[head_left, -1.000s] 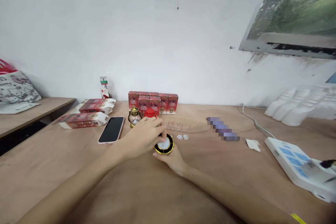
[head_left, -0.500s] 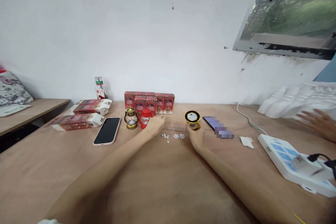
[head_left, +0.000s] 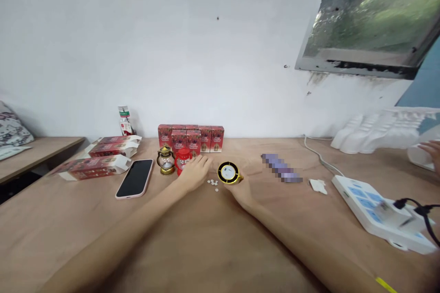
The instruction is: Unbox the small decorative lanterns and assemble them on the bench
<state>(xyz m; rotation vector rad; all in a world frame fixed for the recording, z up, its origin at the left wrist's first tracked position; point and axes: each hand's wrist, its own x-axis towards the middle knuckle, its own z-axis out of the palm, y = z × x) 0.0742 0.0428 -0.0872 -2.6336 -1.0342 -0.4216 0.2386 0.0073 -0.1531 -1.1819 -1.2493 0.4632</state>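
My right hand (head_left: pixel 239 191) is closed around a small gold lantern (head_left: pixel 228 172), tilted so that its round base, black-rimmed with a white centre, faces me. My left hand (head_left: pixel 195 174) lies low on the tabletop, fingers stretched forward and apart, with nothing visible in them. It partly covers a red lantern (head_left: pixel 183 159) standing just to its left. A bronze-gold lantern (head_left: pixel 166 161) with a clear globe stands further left. Between my hands lie several small white discs (head_left: pixel 213 183).
Behind the lanterns stand several small red boxes (head_left: pixel 216 138). Opened red cartons (head_left: pixel 99 167), a pink-edged phone (head_left: pixel 135 178) and a bottle (head_left: pixel 125 121) are left. Right are another phone (head_left: pixel 281 167), white scrap (head_left: pixel 318 186), power strip (head_left: pixel 373 210), white foam-like pieces (head_left: pixel 371 132) and another person's hand (head_left: pixel 433 150).
My right hand has brought the gold lantern left, over where small white pieces lay, with its base turned more toward me. My left hand stays by the red lantern. The view has shifted slightly.
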